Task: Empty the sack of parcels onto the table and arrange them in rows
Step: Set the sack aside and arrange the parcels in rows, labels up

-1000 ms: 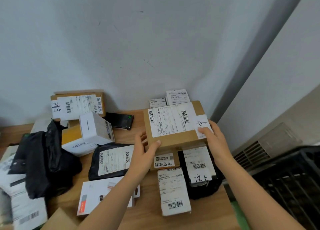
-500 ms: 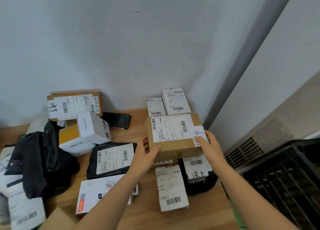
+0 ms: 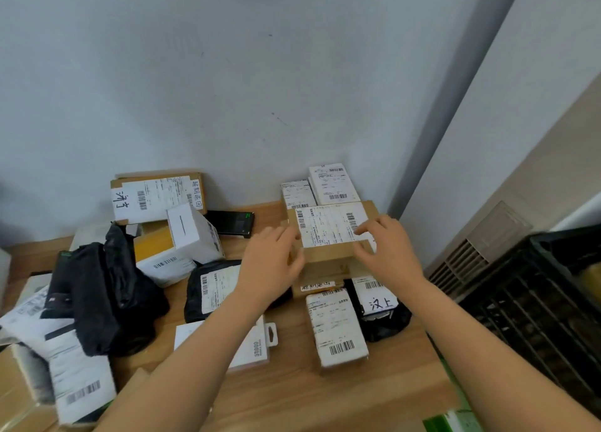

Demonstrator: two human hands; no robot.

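The brown cardboard parcel sits between both hands — left hand at its left edge, right hand on its right corner (fingers loosely spread, touching, not clamped) — near the table's back right corner, just before two white boxes.

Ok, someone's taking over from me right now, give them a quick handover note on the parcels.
Left hand: open, fingers against the left edge of the brown box.
Right hand: fingers on the box's right end; a firm grip cannot be told.
The box sits in the right-hand column near the wall, behind another brown box, with two white parcels behind it.
Done: a labelled white parcel and a black bag lie lined up at the front right.
Left: the jumble on the left of the table, including black bags, a white box and a leaning brown box, needs rows.
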